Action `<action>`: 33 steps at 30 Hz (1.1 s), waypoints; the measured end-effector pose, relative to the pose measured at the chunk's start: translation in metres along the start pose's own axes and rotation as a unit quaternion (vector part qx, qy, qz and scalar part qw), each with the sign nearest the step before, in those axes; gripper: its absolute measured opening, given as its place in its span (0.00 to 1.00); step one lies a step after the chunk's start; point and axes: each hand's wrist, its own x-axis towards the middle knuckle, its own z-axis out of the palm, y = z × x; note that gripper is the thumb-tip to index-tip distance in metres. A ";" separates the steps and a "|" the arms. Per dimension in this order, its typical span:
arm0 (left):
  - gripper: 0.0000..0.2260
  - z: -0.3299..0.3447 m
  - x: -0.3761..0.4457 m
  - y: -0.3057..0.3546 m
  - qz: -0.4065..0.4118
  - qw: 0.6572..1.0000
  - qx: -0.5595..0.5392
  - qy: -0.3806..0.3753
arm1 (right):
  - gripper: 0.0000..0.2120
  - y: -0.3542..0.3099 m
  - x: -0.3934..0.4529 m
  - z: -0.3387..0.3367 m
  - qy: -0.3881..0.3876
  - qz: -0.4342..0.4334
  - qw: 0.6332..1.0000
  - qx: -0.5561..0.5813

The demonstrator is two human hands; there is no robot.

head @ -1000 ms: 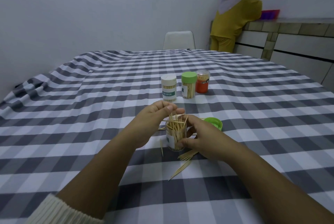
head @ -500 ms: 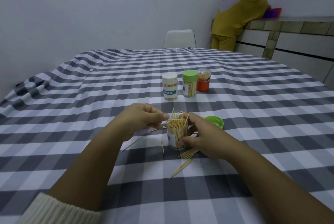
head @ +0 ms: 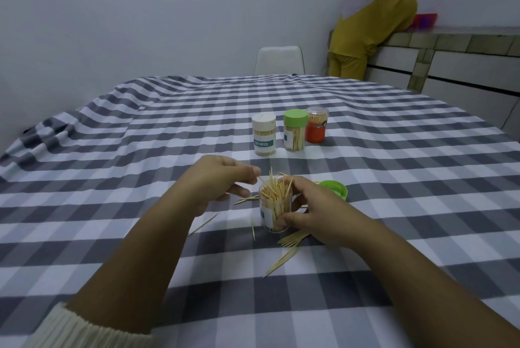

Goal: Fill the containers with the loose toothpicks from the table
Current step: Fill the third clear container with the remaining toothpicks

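My right hand wraps the open jar, upright on counter. Left hand pinches a pick at the jar mouth, just left of rim. Loose toothpicks lie nearer my right, axes running diagonally toward me.

Around the open toothpick container, it's tight: green lid just right, loose toothpicks scattered in front, three capped containers standing behind. Far left of it, bare checkered tablecloth lies wide open.
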 end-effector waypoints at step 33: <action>0.13 -0.025 -0.005 -0.023 0.097 0.972 0.204 -0.066 | 0.21 0.010 0.013 0.024 0.061 -0.068 0.995 0.046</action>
